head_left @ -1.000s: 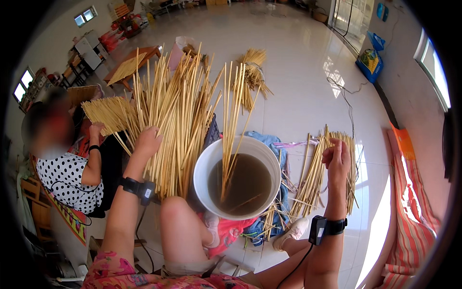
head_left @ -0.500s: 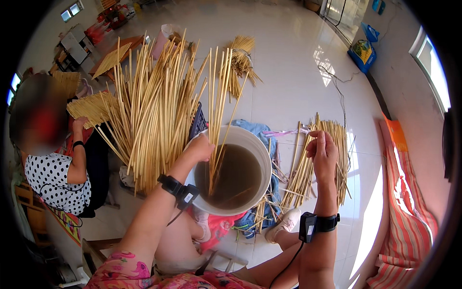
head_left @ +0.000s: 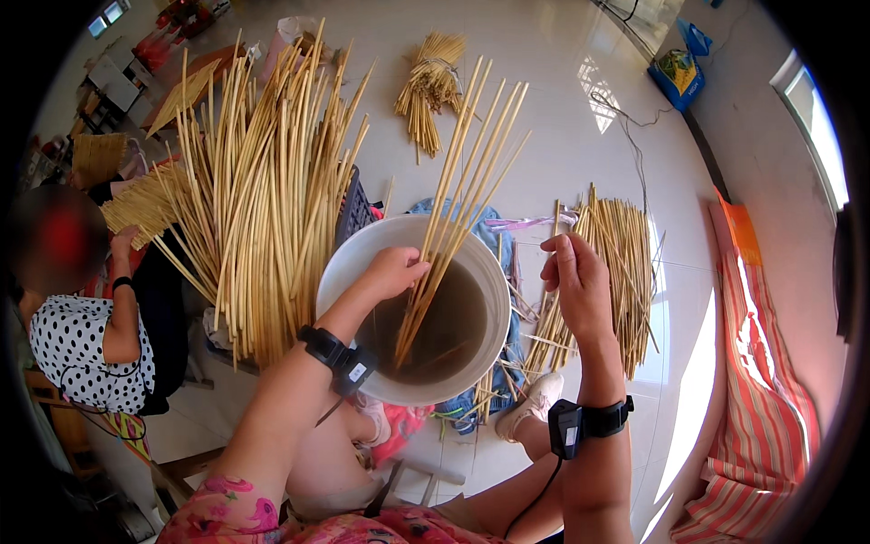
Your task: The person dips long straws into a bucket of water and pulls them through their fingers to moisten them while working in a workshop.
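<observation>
My left hand is closed round several long, pale yellow reed stalks. They slant up and to the right, fanned out at the top, and their lower ends reach down into a white bucket. Brownish, murky water fills part of it, with a few thin bits at the surface. To the right of the bucket I hold up my right hand, fingers bent and drawn together with the thumb; anything small in them cannot be made out. Behind it lies a loose pile of similar stalks on the floor.
A tall, dense mass of stalks stands left of the bucket by a dark crate. Further off lies a tied bundle. A person in a dotted top sits at left, holding stalks. Blue cloth lies under the bucket.
The stalks in my left hand have tilted from nearly upright toward the right, and that hand has shifted slightly right. My right hand has moved a little left. The whole view has shifted slightly.
</observation>
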{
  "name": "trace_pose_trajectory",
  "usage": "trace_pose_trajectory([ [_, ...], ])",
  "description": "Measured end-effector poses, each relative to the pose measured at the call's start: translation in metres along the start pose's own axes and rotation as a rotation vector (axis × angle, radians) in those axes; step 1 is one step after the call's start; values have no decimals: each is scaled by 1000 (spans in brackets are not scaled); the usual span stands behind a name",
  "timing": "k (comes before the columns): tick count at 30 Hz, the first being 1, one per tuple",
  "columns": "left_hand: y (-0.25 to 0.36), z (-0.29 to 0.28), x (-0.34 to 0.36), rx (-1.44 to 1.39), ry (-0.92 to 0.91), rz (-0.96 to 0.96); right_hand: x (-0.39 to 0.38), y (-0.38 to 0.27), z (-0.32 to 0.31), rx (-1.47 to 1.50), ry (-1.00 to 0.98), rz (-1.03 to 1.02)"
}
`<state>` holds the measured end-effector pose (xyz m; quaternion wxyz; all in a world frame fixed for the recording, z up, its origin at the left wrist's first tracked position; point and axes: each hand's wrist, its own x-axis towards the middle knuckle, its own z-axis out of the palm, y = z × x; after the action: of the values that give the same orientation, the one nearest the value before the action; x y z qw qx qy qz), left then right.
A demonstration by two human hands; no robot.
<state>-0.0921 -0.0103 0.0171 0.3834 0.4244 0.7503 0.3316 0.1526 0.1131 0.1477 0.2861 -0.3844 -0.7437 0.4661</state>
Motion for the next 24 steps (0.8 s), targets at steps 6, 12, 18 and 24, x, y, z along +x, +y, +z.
trace_pose_trajectory([
  [6,20,-20,5,220,111,65,-3,1,7,-45,-54,8],
  [12,31,-48,-5,-63,-82,162,-4,3,16,-32,-83,19],
  [18,76,-19,-18,-195,-375,285,-7,2,36,225,-164,69],
  [24,71,32,-20,-95,-523,300,-3,14,36,-12,-73,46],
])
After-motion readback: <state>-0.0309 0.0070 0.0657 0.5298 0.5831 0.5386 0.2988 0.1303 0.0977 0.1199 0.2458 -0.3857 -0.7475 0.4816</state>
